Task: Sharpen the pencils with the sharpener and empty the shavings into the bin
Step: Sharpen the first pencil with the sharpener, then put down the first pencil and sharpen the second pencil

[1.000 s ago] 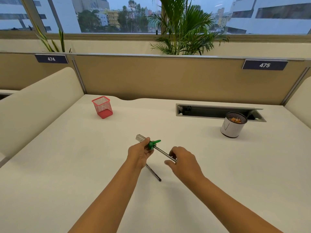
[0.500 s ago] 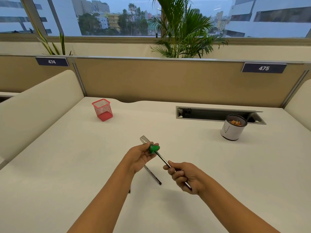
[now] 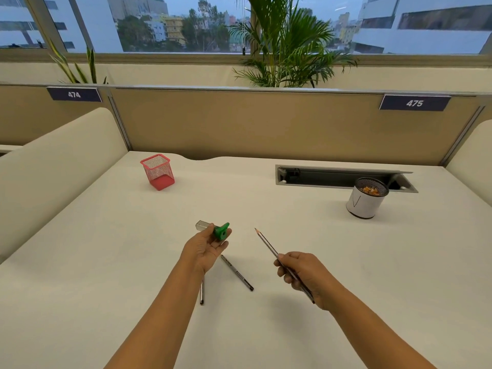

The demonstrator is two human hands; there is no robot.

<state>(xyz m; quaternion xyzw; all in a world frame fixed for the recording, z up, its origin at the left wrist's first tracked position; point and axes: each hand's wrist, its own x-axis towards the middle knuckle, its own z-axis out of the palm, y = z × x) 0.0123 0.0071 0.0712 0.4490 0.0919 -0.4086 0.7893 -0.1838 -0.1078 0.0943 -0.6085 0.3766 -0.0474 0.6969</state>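
My left hand [image 3: 206,249] grips a green sharpener [image 3: 221,231] with a clear shavings case sticking out to its left. My right hand [image 3: 303,270] holds a dark pencil [image 3: 267,244] by its rear half, with the sharpened tip pointing up and to the left, clear of the sharpener. Two more dark pencils lie on the desk: one pencil [image 3: 237,273] between my hands, another pencil [image 3: 201,292] partly hidden under my left forearm. The bin [image 3: 366,199], a white cylinder with a dark mesh rim and orange shavings inside, stands at the right rear.
A red mesh pencil holder [image 3: 159,174] stands at the left rear of the white desk [image 3: 106,249]. An open cable tray [image 3: 338,178] is set into the desk behind the bin. Padded dividers flank both sides, with a beige partition at the back.
My right hand has pulled the pencil out of the sharpener and moved it to the right. The sharpened tip is now bare. My left hand still holds the sharpener.
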